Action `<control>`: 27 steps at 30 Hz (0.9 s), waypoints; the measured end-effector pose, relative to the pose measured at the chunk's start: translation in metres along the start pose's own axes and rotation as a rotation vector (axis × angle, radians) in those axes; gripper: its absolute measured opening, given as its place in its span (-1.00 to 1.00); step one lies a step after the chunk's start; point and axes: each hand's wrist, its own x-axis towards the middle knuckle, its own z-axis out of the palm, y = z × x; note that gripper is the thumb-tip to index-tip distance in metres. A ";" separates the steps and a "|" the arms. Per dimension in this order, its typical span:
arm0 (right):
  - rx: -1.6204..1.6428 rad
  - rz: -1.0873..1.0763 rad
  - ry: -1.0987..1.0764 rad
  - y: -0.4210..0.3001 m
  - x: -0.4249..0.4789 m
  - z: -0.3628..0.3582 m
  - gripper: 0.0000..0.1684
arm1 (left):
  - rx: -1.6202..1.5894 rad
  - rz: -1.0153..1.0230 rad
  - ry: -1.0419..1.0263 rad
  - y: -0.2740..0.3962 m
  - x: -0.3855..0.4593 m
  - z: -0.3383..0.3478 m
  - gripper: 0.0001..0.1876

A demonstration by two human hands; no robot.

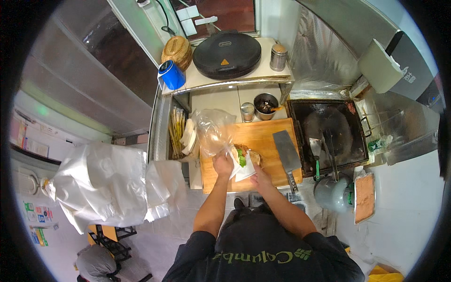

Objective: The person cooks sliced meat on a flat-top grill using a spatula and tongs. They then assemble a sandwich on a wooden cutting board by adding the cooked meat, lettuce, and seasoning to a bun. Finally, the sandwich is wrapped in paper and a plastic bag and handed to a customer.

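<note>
A filled flatbread (254, 157) with green lettuce (241, 158) sits in white paper (246, 172) above the wooden cutting board (215, 179). My right hand (261, 179) grips the paper from its lower right side. Fingers of my left hand (223, 165) are closed at the gathered end of a clear plastic bag (213, 130), right beside the paper. Whether those fingers also pinch the paper is hidden. Brown chopped filling shows behind the bread. On the board's right part lies a cleaver (287, 151), its handle over the front edge.
Right of the board is a dark griddle (329, 120) holding a spatula (315, 148) and tongs (329, 149). Behind stand a metal shaker (247, 112) and a steel pot (266, 105). A shelf carries a black electric pan (227, 55). Large plastic bags (105, 183) hang at left.
</note>
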 end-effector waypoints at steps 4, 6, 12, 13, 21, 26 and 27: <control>-0.108 -0.224 -0.074 -0.003 0.016 0.009 -0.58 | -0.057 -0.024 -0.009 -0.004 0.000 0.005 -0.67; -0.105 -0.368 -0.180 -0.002 0.020 0.014 -0.61 | -0.306 -0.119 -0.104 -0.019 0.002 0.018 -0.68; 0.024 -0.250 -0.212 -0.023 -0.004 0.040 -0.44 | -0.706 -0.095 -0.038 0.004 -0.010 0.019 -0.74; -0.077 -0.272 -0.185 -0.023 -0.006 0.044 -0.35 | -0.599 0.010 0.013 0.002 -0.011 0.024 -0.74; -0.505 -0.489 0.188 -0.008 0.020 0.055 0.04 | -0.509 0.102 0.062 0.016 -0.008 0.023 -0.74; -0.073 -0.428 0.000 -0.001 0.028 0.020 -0.14 | -0.526 -0.185 -0.129 0.021 0.006 -0.031 -0.73; 0.037 -0.401 -0.068 -0.003 0.021 0.013 -0.18 | -0.392 -0.125 -0.105 0.015 0.006 -0.039 -0.74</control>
